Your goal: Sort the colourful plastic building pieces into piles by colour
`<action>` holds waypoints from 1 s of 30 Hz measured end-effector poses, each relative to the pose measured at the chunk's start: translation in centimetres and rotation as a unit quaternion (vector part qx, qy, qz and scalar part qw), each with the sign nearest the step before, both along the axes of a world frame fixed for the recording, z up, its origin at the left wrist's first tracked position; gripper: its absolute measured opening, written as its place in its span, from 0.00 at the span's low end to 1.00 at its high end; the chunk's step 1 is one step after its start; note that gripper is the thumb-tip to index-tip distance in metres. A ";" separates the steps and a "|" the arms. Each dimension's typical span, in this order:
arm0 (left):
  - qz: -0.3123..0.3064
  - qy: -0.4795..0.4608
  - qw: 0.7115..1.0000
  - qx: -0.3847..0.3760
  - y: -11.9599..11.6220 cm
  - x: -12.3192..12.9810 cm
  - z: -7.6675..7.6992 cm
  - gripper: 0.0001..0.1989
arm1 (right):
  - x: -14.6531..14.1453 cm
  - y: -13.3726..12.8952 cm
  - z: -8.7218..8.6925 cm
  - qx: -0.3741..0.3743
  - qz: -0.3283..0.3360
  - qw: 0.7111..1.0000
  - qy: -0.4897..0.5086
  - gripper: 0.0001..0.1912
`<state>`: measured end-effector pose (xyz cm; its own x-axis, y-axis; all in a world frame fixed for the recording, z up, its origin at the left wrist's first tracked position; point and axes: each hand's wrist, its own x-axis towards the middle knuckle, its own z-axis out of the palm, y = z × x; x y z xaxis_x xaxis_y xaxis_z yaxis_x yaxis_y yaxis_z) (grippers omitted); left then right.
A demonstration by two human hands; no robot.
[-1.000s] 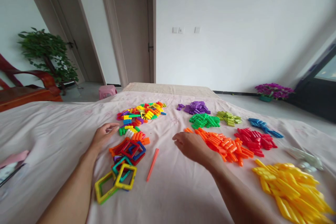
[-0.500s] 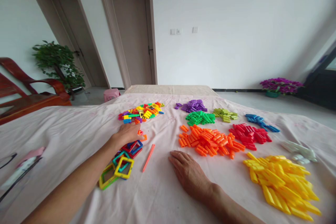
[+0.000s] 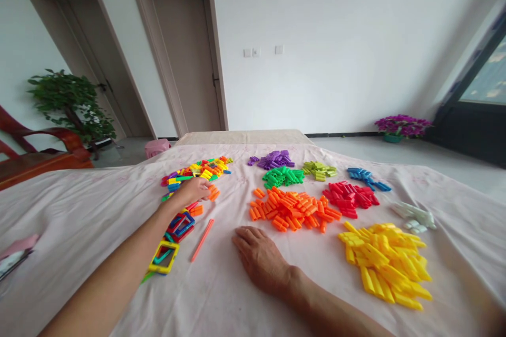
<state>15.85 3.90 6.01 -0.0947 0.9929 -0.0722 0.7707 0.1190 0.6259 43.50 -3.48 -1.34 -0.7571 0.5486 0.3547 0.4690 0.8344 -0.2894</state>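
Your left hand [image 3: 193, 190] is over the mixed pile [image 3: 205, 169], with its fingers bent and drawn close together. Orange pieces [image 3: 214, 192] sit right at those fingertips; whether they are gripped or merely touched cannot be told from this view. More orange pieces show on the cloth just nearer to you than that hand, followed by the square frames [image 3: 181, 224], partly overlapping and partly hidden by your forearm.

Your right hand [image 3: 261, 258] lies palm down on the pink cloth [image 3: 225, 300], fingers extended and side by side, with no piece seen in its grasp. It rests just on your side of the orange pile [image 3: 296, 209], apart from it. The single orange stick [image 3: 202, 240] lies between your two arms, touched by neither. The yellow pile [image 3: 385, 263] is to the right of your right hand, well apart from it.
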 end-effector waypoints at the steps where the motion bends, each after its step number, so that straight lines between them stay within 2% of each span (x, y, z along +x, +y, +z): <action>1: -0.029 -0.035 0.999 -0.005 0.2 1.8 -0.4 0.19 | 0.0 0.1 -0.1 0.001 0.001 1.000 0.000 0.15; 5: -0.130 -0.110 0.985 -0.017 1.4 9.1 -2.0 0.21 | 0.0 0.2 -0.2 0.004 0.001 1.000 0.001 0.14; 8: -0.168 -0.105 0.980 -0.008 2.4 11.2 -2.4 0.25 | 0.2 0.1 -0.1 0.001 0.008 1.000 0.001 0.14; 10: -0.158 -0.067 0.985 0.013 2.9 10.2 -1.9 0.26 | 0.3 0.0 0.1 -0.004 0.011 1.000 0.002 0.15; 13: -0.105 0.028 0.993 0.036 2.7 5.7 -0.5 0.19 | 0.3 0.0 0.3 -0.008 0.009 1.000 0.007 0.15; 16: -0.062 0.128 0.990 0.012 1.1 0.7 0.6 0.12 | 0.2 0.1 0.3 -0.011 0.010 1.000 0.007 0.15; 19: -0.041 0.208 0.977 -0.015 -1.1 -2.0 0.1 0.13 | 0.0 0.3 0.2 -0.010 0.013 1.000 0.005 0.15; 22: -0.041 0.255 0.966 -0.024 -2.4 -2.4 -1.4 0.10 | -0.1 0.3 0.0 -0.007 0.007 1.000 -0.001 0.14; 25: -0.046 0.268 0.962 -0.019 -2.7 -2.2 -2.7 0.08 | 0.2 0.0 0.3 -0.009 -0.016 1.000 -0.015 0.12; 30: -0.035 0.233 0.972 -0.013 -2.1 -1.5 -2.5 0.10 | 2.0 -0.9 1.8 -0.030 -0.076 0.997 0.013 0.16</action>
